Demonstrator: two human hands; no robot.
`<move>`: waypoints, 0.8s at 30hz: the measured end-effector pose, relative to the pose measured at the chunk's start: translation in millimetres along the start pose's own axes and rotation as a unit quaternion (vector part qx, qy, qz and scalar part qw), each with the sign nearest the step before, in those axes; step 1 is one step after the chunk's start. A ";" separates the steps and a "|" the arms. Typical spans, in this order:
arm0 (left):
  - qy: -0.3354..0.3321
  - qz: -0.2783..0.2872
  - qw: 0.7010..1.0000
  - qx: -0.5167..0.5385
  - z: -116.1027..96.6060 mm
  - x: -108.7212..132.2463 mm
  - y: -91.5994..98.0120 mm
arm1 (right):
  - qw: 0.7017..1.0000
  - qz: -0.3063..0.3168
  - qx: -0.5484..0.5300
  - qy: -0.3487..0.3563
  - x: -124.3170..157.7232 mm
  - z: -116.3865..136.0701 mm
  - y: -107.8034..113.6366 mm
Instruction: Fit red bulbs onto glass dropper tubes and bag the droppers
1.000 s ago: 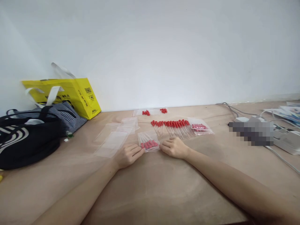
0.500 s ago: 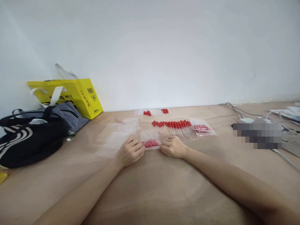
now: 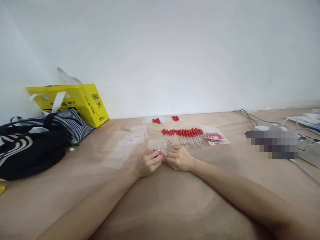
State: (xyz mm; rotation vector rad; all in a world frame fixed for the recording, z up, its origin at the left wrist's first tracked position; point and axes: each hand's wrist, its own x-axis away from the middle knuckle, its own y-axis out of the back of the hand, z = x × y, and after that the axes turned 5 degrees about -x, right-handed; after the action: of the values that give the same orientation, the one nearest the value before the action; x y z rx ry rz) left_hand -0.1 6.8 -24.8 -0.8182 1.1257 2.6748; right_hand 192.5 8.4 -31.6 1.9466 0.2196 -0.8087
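A small clear zip bag (image 3: 157, 145) lies between my hands, with several red-bulbed droppers inside, their red ends toward me. My left hand (image 3: 149, 162) is closed on the bag's near left edge and covers part of the red bulbs. At the near right corner, my right hand (image 3: 180, 158) pinches the same edge, fingers pressed together. Just beyond, a row of loose droppers (image 3: 190, 132) lies with red bulbs pointing away and clear stems toward me. To their right is another filled zip bag (image 3: 220, 137).
Flat empty clear bags (image 3: 118, 153) overlap left of my hands. Further back lie more bagged droppers (image 3: 160, 119). A yellow tote (image 3: 96, 103), a striped bag (image 3: 75, 125) and a black bag (image 3: 32, 150) stand at left. Cables (image 3: 250, 116) and papers (image 3: 305, 119) are at right.
My left hand has moved right along the bag's near edge, closer to my right hand, and now hides more of the red bulbs. The right hand has shifted slightly left.
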 end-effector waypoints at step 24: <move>0.013 -0.048 0.998 -0.025 19.2 25.1 43.7 | 0.996 0.000 -0.053 -0.078 8.8 -5.2 4.6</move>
State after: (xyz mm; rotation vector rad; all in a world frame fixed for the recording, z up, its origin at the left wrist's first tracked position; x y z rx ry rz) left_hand -43.3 -13.4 0.4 -0.8948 1.0008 2.6312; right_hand 203.7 9.0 -32.2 1.7757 0.1663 -0.9260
